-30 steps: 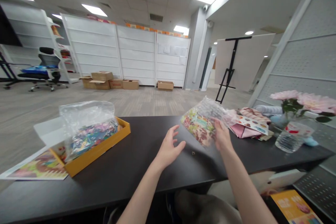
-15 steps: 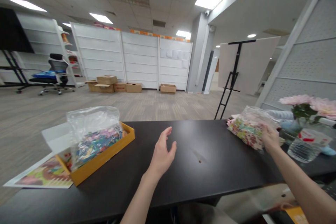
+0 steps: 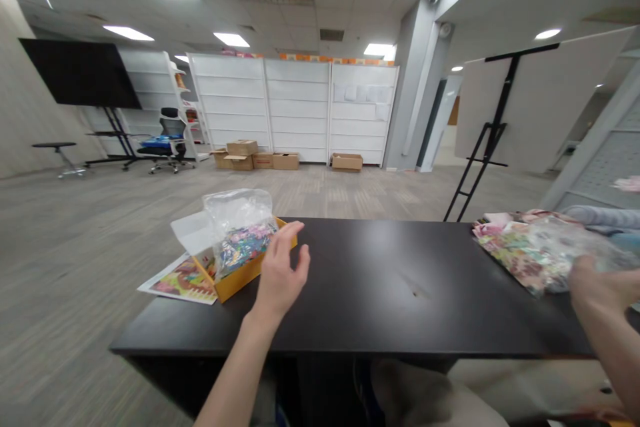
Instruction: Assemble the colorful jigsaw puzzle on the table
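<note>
Over the black table (image 3: 360, 307), my left hand (image 3: 281, 270) is raised with fingers apart and holds nothing. It is nearest a yellow box (image 3: 240, 279), partly overlapping its right end in view. Inside the box stands a clear plastic bag of colourful pieces (image 3: 245, 243). A printed picture sheet (image 3: 185, 280) lies to the left of the box. My right hand (image 3: 603, 283), blurred at the right edge, is beside a clear bag with floral contents (image 3: 530, 250) lying on the table; its fingers are spread and hold nothing visible.
A rolled grey item (image 3: 600, 215) lies at the far right, below a pink flower (image 3: 627, 183). Beyond the table stand a black easel-like frame (image 3: 483, 143), cardboard boxes (image 3: 240, 155) on the floor, white shelving (image 3: 297, 107) and an office chair (image 3: 170, 137).
My right hand has let go of the floral bag, which now lies flatter. The view has turned left, and my left hand appears closer to the yellow box.
</note>
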Demonstrator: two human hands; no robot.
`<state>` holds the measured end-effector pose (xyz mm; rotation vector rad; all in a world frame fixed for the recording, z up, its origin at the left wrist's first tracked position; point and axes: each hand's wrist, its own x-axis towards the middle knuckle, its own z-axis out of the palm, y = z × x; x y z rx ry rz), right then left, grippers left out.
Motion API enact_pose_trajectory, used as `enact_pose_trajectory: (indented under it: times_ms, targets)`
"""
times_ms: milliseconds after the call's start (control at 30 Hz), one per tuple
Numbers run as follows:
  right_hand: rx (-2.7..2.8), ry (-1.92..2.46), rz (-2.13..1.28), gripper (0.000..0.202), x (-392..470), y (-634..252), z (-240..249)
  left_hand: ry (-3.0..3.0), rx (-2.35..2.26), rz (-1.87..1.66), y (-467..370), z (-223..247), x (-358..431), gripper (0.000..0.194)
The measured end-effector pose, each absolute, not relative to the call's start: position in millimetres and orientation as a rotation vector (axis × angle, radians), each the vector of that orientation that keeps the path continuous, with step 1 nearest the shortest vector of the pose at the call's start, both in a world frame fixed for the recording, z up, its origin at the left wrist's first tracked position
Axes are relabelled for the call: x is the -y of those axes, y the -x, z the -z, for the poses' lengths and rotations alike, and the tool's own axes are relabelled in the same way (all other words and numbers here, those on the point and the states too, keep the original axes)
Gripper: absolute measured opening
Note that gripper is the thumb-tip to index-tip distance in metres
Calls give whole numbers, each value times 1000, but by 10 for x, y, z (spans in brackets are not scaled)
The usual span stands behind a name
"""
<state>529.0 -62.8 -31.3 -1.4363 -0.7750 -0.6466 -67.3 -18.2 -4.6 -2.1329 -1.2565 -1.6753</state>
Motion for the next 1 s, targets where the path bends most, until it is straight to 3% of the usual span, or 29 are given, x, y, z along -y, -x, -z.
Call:
enact_pose_trajectory:
  times_ms: [100, 300, 467, 633, 1000]
  targets:
    - [787, 1393, 710, 68, 562, -4804, 216, 1757, 1563, 1578, 1152, -13, 88, 41]
    - [1160, 1157, 260, 35, 81, -3246, -89, 1632, 2136, 941, 1569, 7, -34, 67]
    - [1367, 1032, -8, 26, -88, -2195, -7, 1476, 2350, 883, 1621, -88, -22, 86]
    - [1372, 1069, -200, 21, -112, -1955, 269, 1551, 2461, 689, 1694, -114, -24, 101]
    - [1415, 1128, -204, 22, -19, -2043, 309, 1732, 2158, 1208, 1620, -3, -67, 95]
